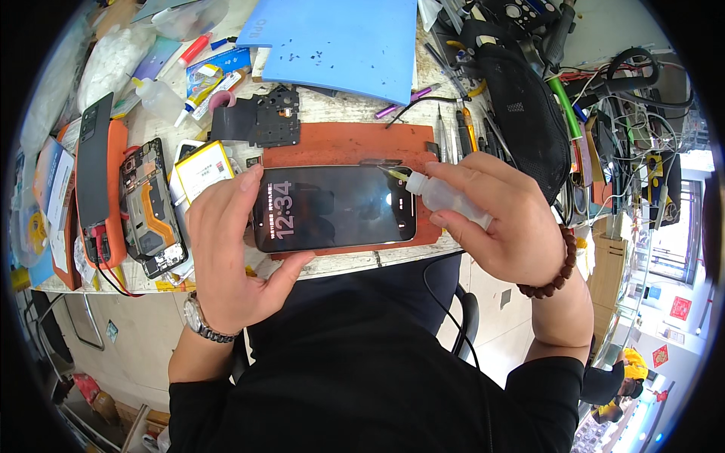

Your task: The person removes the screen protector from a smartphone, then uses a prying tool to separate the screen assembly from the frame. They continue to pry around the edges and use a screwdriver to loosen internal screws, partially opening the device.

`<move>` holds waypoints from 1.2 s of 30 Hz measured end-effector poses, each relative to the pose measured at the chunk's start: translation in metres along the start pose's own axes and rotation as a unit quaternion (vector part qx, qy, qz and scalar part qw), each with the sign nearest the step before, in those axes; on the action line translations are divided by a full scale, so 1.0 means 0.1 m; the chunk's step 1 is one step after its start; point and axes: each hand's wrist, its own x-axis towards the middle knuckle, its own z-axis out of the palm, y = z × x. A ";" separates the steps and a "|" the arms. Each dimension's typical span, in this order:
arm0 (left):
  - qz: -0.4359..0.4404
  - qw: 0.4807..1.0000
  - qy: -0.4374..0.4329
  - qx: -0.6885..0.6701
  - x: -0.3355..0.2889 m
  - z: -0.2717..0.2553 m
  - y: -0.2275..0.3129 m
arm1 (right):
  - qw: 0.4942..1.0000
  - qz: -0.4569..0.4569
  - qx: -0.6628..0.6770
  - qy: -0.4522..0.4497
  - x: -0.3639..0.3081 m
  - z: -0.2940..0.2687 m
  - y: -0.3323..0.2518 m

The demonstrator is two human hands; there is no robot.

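Observation:
A smartphone with its screen lit lies sideways on a reddish-brown mat at the bench's front edge. My left hand grips the phone's left end, fingertips at the far corner and thumb at the near edge. In my right hand is a small translucent squeeze bottle, tilted so that its thin nozzle points left. The nozzle tip is at the phone's far edge, towards the right; whether it touches I cannot tell. A small dark piece sits along that edge.
Left of the phone are a white battery, an opened phone and an orange-cased device with leads. Behind lie a black phone part and a blue mat. Tweezers and screwdrivers stand right; a person is farther off.

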 end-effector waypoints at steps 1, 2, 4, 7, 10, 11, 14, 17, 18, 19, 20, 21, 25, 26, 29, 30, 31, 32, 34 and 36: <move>-0.001 1.000 0.000 -0.004 0.00 0.00 0.00 | 1.000 -0.002 0.002 0.000 0.00 0.00 0.00; 0.004 1.000 0.001 0.004 0.00 0.00 0.00 | 1.000 0.000 0.000 -0.002 0.00 -0.01 0.00; 0.004 1.000 -0.001 0.003 0.00 0.00 0.00 | 1.000 0.005 0.000 -0.007 -0.01 -0.02 0.00; 0.011 1.000 0.000 0.005 0.01 0.00 -0.01 | 1.000 0.003 0.005 0.000 -0.01 -0.02 0.00; 0.012 1.000 -0.001 -0.001 0.01 0.01 -0.01 | 1.000 0.008 0.008 -0.002 -0.02 -0.02 0.00; 0.015 1.000 -0.001 0.005 0.02 0.00 0.00 | 1.000 0.010 0.012 0.001 -0.02 -0.02 0.00; 0.010 1.000 -0.010 0.004 0.03 -0.02 0.00 | 0.999 0.026 0.043 0.020 -0.07 -0.02 0.02; 0.008 1.000 -0.014 -0.001 0.04 -0.04 0.01 | 0.985 0.100 0.125 0.064 -0.11 -0.05 0.09; 0.017 1.000 -0.008 0.002 0.04 -0.04 0.01 | 0.972 0.104 0.177 0.113 -0.06 0.00 0.18; 0.024 1.000 -0.004 0.003 0.05 -0.03 0.00 | 0.957 0.116 0.212 0.159 -0.01 0.00 0.26; 0.029 1.000 -0.003 0.003 0.05 -0.02 0.00 | 0.941 0.127 0.243 0.200 0.06 0.01 0.37; 0.029 1.000 -0.002 0.002 0.05 -0.02 0.01 | 0.934 0.136 0.248 0.220 0.16 -0.01 0.51; 0.018 1.000 -0.002 0.000 0.03 -0.01 0.02 | 0.940 0.152 0.167 0.255 0.70 -0.01 1.11; 0.016 1.000 -0.002 -0.001 0.03 -0.01 0.02 | 0.939 0.169 0.149 0.261 0.81 0.03 1.22; 0.017 1.000 -0.002 -0.008 0.03 -0.02 0.01 | 0.955 0.176 0.047 0.236 0.99 0.12 1.41; 0.014 1.000 -0.003 -0.011 0.02 -0.02 0.01 | 0.956 0.176 0.049 0.228 0.99 0.14 1.42; 0.019 1.000 -0.001 -0.010 0.02 -0.02 0.00 | 0.958 0.181 0.040 0.218 0.97 0.15 1.40; 0.021 1.000 0.001 -0.012 0.02 -0.02 0.00 | 0.961 0.171 0.016 0.217 0.94 0.16 1.35; 0.029 1.000 0.004 -0.008 0.02 -0.01 -0.02 | 0.947 0.186 0.049 0.257 0.84 0.19 1.16; 0.035 0.999 0.005 -0.001 0.02 -0.02 -0.04 | 0.932 0.173 0.047 0.315 0.70 0.19 0.88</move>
